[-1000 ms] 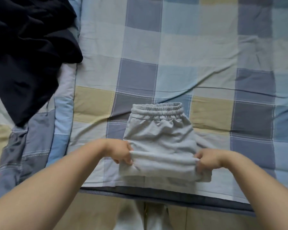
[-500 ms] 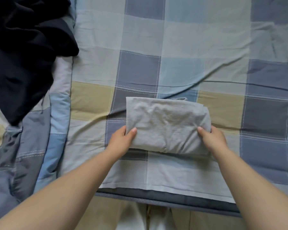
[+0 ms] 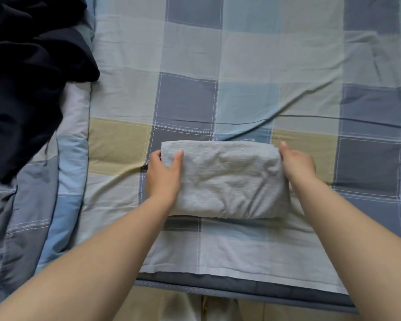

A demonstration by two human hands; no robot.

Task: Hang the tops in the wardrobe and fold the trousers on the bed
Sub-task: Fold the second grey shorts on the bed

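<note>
Left hand point(image 3: 163, 174) and right hand point(image 3: 298, 164) gripping ends of folded grey cotton trousers point(image 3: 225, 179) on checked bedsheet point(image 3: 241, 66); best pressed flat, edges squared.

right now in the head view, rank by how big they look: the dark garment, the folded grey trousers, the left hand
1. dark garment, largest, though the frame edge cuts it off
2. folded grey trousers
3. left hand, smallest; it grips the trousers' left end, so nearness to the camera barely skews that pair
</note>
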